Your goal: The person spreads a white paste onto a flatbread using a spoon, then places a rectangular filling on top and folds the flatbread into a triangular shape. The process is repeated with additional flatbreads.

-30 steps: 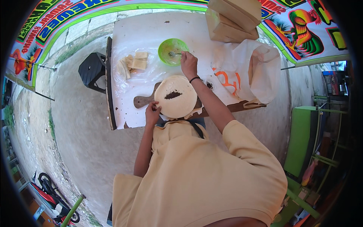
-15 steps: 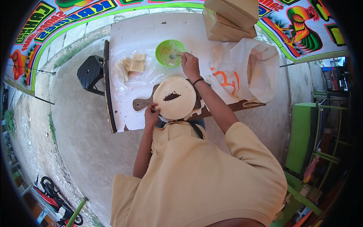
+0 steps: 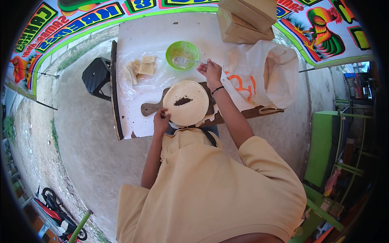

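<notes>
A pale round stack of thin dough sheets (image 3: 190,111) lies on a wooden paddle board (image 3: 152,109); a strip of dark brown filling (image 3: 183,101) sits on the top sheet. My left hand (image 3: 161,118) pinches the left edge of the sheets. Beyond them stands a green bowl (image 3: 194,47) with pale paste smeared inside. A spoon (image 3: 181,61) rests in it, its handle lying over the right rim. Just right of the bowl, my right hand (image 3: 212,75) has its fingers apart, the fingertips close to the handle's end.
Folded pale wrapper pieces (image 3: 146,69) lie on clear plastic at the table's left. A white plastic bag (image 3: 279,77) fills the right side, below brown boxes (image 3: 245,26). A black stool (image 3: 97,77) stands left of the white table (image 3: 139,34). Printed banners (image 3: 324,36) hang beyond.
My right hand has let go of the spoon and moved slightly right and nearer. The spoon now lies lower across the bowl. My left hand stays at the sheets' edge.
</notes>
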### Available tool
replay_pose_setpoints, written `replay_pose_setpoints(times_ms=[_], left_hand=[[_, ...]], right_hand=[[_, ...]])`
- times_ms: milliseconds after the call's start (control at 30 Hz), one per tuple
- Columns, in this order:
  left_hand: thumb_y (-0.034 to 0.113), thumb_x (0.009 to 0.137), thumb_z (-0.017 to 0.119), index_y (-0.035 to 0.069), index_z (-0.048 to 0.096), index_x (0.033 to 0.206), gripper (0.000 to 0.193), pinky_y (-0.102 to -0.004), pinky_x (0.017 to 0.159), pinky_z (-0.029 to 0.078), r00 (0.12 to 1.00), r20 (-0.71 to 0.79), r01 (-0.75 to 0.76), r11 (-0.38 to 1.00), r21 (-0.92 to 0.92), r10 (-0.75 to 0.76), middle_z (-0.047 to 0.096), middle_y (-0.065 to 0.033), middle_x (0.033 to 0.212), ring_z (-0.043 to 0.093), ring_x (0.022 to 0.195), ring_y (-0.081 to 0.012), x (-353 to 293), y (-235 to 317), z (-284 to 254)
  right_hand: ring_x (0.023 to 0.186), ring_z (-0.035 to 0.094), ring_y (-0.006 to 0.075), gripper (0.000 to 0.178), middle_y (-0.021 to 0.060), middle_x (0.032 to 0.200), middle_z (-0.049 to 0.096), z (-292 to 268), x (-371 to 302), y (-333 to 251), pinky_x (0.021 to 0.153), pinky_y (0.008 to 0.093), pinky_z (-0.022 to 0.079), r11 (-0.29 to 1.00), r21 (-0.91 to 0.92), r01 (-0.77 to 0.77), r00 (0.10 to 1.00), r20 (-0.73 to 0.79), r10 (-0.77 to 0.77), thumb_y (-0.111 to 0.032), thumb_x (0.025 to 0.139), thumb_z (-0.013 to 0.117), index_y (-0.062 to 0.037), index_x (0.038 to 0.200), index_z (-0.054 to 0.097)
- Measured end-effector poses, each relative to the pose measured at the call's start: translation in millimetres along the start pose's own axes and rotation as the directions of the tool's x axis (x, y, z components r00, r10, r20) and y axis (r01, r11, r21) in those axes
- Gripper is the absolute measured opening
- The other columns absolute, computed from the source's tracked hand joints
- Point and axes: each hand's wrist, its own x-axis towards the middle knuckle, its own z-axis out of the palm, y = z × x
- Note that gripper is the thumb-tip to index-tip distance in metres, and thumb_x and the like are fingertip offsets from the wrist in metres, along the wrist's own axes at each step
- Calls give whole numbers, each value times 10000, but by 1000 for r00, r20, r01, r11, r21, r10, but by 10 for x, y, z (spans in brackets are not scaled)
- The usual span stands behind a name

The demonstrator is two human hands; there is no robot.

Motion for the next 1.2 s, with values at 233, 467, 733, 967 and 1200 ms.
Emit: replay_pose_setpoints(times_ms=[233,467,733,967,1200], left_hand=[[69,795,707,56,634,1049,264,-246,593,423,998,-23,-55,998,-24,54,495,27,666,463,612,-78,36,-88,3],[72,796,704,49,633,1050,265,-239,592,417,1000,-5,-13,1000,-27,12,486,33,670,455,623,-73,35,-20,-1],[80,798,707,44,635,1052,266,-236,590,411,1000,-4,-16,997,-72,16,486,33,677,449,623,-72,26,-40,-6],[78,807,698,47,629,1052,257,-237,586,410,1000,1,-15,999,-29,15,490,34,672,448,618,-68,15,25,-19],[107,814,690,62,628,1078,275,-252,627,424,1000,29,1,1000,-30,0,528,25,694,489,664,-79,25,-22,-15]], right_hand=[[732,638,207,281,134,853,625,-421,-590,-181,738,376,595,998,2,66,988,141,-65,-242,994,502,27,918,532],[689,673,162,340,118,830,668,-657,-908,316,668,275,569,909,-345,233,958,240,-155,-253,998,494,61,976,623],[744,663,290,185,166,837,658,-741,-1194,315,643,352,502,421,-507,752,654,657,-376,-117,925,583,17,1037,645],[773,639,310,185,178,880,649,-778,-1200,321,667,361,499,324,-445,835,551,692,-466,-111,919,597,11,1051,643],[773,670,270,187,166,866,655,-774,-1212,269,670,330,518,416,-469,779,626,612,-483,-101,925,585,24,1054,639]])
